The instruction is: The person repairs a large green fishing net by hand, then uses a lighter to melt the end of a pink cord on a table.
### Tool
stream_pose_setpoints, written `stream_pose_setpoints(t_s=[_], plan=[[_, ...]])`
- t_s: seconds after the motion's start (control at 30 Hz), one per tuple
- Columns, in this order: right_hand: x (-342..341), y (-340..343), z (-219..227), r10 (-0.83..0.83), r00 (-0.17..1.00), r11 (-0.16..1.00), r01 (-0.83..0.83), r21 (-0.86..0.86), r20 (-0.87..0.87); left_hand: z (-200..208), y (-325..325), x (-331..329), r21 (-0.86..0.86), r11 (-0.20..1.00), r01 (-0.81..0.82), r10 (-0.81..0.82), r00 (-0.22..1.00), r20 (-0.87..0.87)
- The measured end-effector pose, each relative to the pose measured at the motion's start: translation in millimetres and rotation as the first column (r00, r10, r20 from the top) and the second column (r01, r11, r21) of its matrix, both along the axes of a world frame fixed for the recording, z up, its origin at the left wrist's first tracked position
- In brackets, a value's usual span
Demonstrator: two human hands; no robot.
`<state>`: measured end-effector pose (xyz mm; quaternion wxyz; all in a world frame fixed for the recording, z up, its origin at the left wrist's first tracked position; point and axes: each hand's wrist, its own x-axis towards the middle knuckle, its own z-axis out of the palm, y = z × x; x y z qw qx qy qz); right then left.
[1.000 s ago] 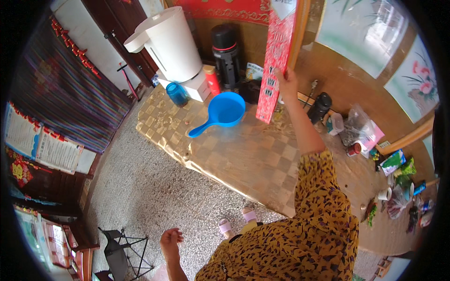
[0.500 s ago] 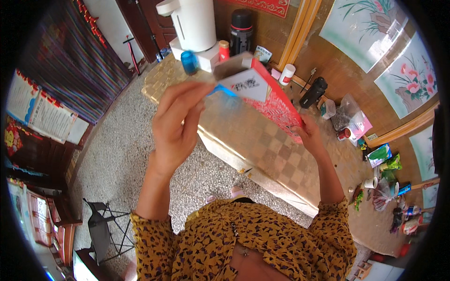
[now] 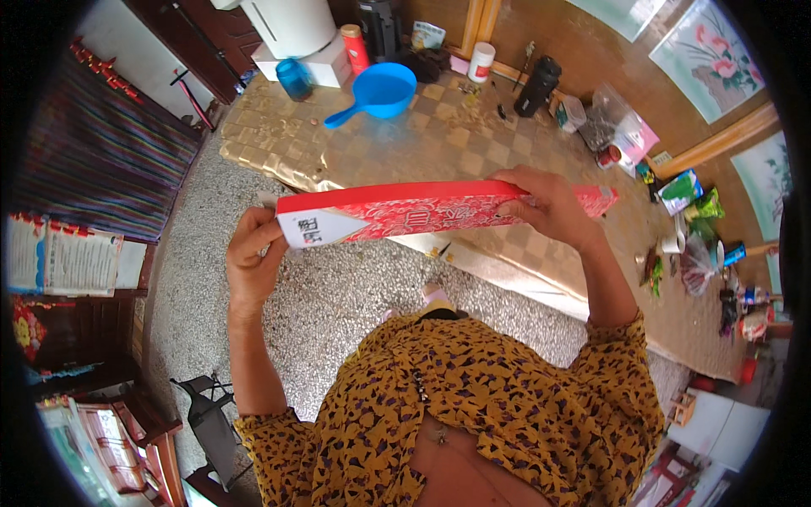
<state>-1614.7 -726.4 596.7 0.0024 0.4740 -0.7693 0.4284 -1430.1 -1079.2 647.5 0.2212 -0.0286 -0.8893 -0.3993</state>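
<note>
A long, flat red cardboard box (image 3: 405, 221) with a pale pattern and a white pointed panel at its left end is held level above the table's near edge. My left hand (image 3: 253, 253) has its fingers closed at the box's left end, where a small pale flap shows by the fingertips. Nearer the other end, my right hand (image 3: 549, 204) grips the box, thumb on the patterned face and fingers over the top edge. Whatever is inside the box is hidden. Beyond it, a blue plastic ladle (image 3: 384, 90) lies on the table.
The table (image 3: 312, 152) has a checked, shiny cover. Along its back stand a white dispenser (image 3: 291, 25), a blue jar (image 3: 294, 79), a red canister (image 3: 355, 49), a white bottle (image 3: 481, 62) and a black flask (image 3: 538, 86). Bags and cups crowd the right. A folding chair (image 3: 215, 422) stands lower left.
The box has swung from a steep tilt to level and come lower. My left hand has moved down and left, closing on its end. The blue ladle, mostly hidden before, now shows.
</note>
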Motion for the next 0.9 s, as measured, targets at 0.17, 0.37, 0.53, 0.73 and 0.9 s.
stream_pose_setpoints(t_s=[0.17,0.37,0.53,0.73,0.9], plan=[[16.4,2.0,43.9,0.013,0.999,0.982,-0.004,0.188,-0.046,-58.7,-8.3,27.0,0.459,0.887,-0.047,-0.107,0.946,0.305],[28.7,2.4,91.4,0.066,0.992,0.898,-0.011,0.439,-0.111,-96.8,18.2,40.7,0.586,0.810,0.037,-0.234,0.936,0.264],[21.0,1.6,97.5,0.112,0.982,0.835,-0.010,0.551,-0.152,-121.7,35.5,42.4,0.627,0.779,0.026,-0.232,0.940,0.249],[21.3,2.2,111.2,0.088,0.988,0.791,0.010,0.612,-0.130,-138.8,38.5,43.6,0.804,0.588,-0.089,-0.297,0.901,0.317],[10.3,7.5,108.5,0.105,0.986,0.823,-0.012,0.567,-0.132,-136.4,44.6,40.4,0.789,0.611,-0.062,-0.336,0.883,0.329]])
